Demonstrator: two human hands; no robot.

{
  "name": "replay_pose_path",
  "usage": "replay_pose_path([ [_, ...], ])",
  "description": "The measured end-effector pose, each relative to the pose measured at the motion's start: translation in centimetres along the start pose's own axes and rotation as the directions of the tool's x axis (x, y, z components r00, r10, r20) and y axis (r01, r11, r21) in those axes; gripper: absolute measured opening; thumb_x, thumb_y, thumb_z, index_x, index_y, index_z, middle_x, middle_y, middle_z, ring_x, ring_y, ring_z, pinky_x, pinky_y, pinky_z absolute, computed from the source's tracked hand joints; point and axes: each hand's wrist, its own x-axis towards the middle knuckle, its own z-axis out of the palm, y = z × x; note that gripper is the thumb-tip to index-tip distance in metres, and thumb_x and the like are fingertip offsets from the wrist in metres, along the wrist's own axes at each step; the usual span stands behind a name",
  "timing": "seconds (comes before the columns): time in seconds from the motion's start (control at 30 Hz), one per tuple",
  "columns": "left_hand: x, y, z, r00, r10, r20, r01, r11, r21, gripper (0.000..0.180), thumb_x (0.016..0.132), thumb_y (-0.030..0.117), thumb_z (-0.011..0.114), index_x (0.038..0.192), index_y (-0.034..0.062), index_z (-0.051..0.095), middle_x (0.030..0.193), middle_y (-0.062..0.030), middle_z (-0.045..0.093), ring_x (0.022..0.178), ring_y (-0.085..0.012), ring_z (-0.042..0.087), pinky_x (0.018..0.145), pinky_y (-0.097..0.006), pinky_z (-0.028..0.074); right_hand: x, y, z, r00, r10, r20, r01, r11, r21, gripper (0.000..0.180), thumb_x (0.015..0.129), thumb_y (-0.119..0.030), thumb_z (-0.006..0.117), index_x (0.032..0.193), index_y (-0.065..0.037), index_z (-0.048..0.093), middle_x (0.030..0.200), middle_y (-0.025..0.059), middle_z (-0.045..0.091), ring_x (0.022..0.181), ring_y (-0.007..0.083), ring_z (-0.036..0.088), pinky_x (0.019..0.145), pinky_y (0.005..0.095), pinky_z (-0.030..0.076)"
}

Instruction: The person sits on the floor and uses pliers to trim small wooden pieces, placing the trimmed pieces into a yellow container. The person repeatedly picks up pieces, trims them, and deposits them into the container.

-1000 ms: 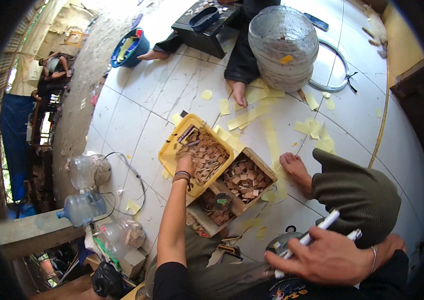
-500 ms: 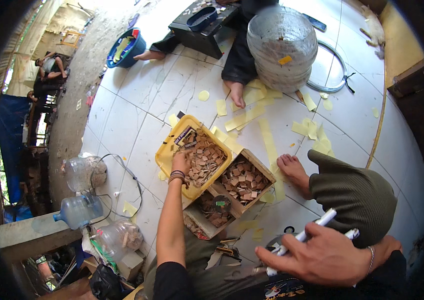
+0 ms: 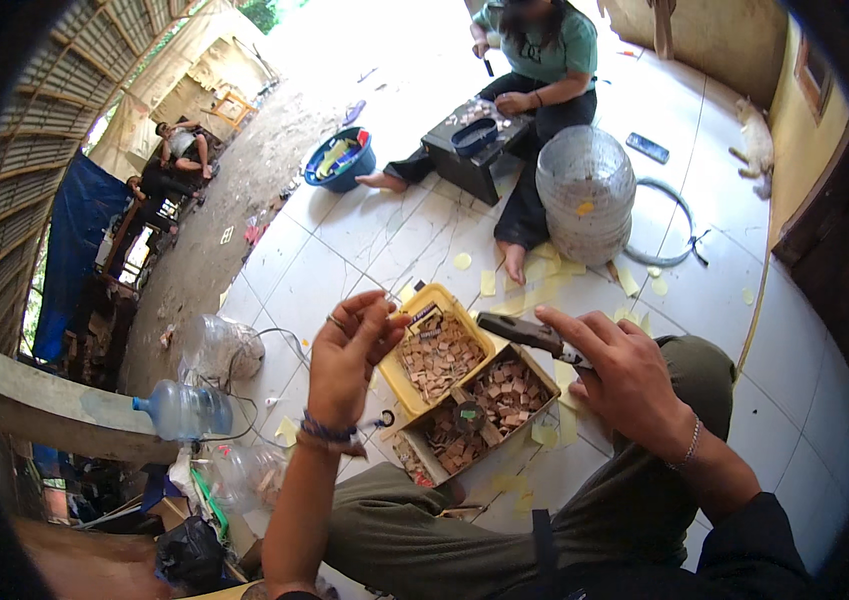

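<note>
My left hand (image 3: 347, 352) is raised above the floor, fingertips pinched on a small thin piece I cannot make out. My right hand (image 3: 622, 372) grips a dark metal plier-like tool (image 3: 519, 332), its nose pointing left toward the left hand. Below them a yellow tray (image 3: 414, 303) and a cardboard box (image 3: 534, 357) hold several small brown square pieces. My knee in olive trousers (image 3: 689, 365) lies right of the box.
Another person (image 3: 534, 60) sits opposite at a black box (image 3: 471, 150), next to a large clear container (image 3: 584, 192). Yellow paper scraps (image 3: 556, 268) litter the white tiles. Plastic water bottles (image 3: 184, 410) lie at left. A blue basin (image 3: 339, 160) stands farther back.
My left hand lifted out of the yellow tray with a small piece. My right hand rose from the lower right and now holds a dark tool instead of the white one. The view tilted up.
</note>
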Motion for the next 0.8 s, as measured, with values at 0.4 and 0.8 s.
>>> replay_pose_path([
  [0.4, -8.0, -0.2, 5.5, 0.975, 0.216, 0.050, -0.213, 0.975, -0.069, 0.023, 0.102, 0.008, 0.069, 0.122, 0.0012, 0.059, 0.113, -0.0120, 0.071, 0.103, -0.0247, 0.076, 0.088, -0.033, 0.064, -0.4, -1.0, 0.9, 0.987, -0.074, -0.144, 0.083, 0.995, 0.057, 0.078, 0.087, -0.004, 0.072, 0.157, -0.022, 0.045, 0.106, 0.0104, 0.065, 0.078, 0.0270, 0.061, 0.074, 0.0399, 0.047],
  [0.8, -8.2, -1.1, 4.8, 0.969, 0.239, 0.057, -0.235, 0.970, -0.066, 0.020, 0.103, 0.010, 0.067, 0.121, 0.0031, 0.059, 0.107, -0.0113, 0.072, 0.100, -0.0236, 0.076, 0.085, -0.034, 0.064, 0.2, -1.7, 1.9, 0.992, -0.064, -0.109, 0.073, 0.994, 0.081, 0.078, 0.085, 0.001, 0.069, 0.156, -0.021, 0.046, 0.106, 0.0122, 0.064, 0.079, 0.0298, 0.059, 0.076, 0.0417, 0.049],
])
